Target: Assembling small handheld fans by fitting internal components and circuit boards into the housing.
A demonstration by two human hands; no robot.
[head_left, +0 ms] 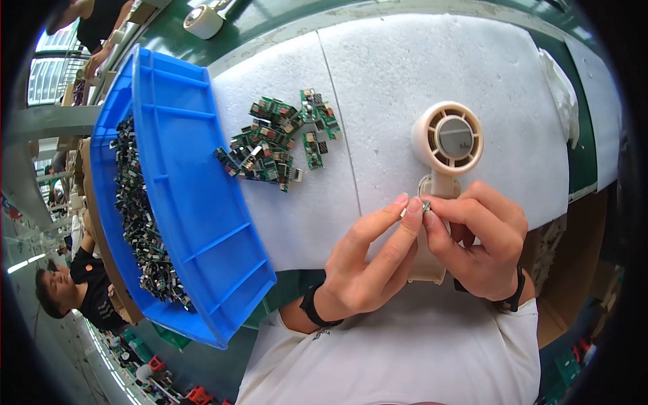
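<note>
In front of me a cream handheld fan (424, 138) lies on the white foam sheet, its round grille and grey centre facing up. Its handle (426, 264) points toward me, partly hidden under my fingers. Above the handle, my left hand (368, 264) pinches a small white piece, perhaps a connector, between thumb and fingertips. My right hand (484, 237) is closed on a small green circuit board (426, 206), mostly covered by the fingertips. The two sets of fingertips nearly meet. A loose pile of green circuit boards (264, 145) lies left of the fan.
A blue plastic bin (196, 182) stands at the left, holding a heap of small dark electronic parts (145, 223). Another cream fan part (203, 22) lies on the green bench at the far left. A cardboard box (574, 270) stands at the right. Other people are at the left.
</note>
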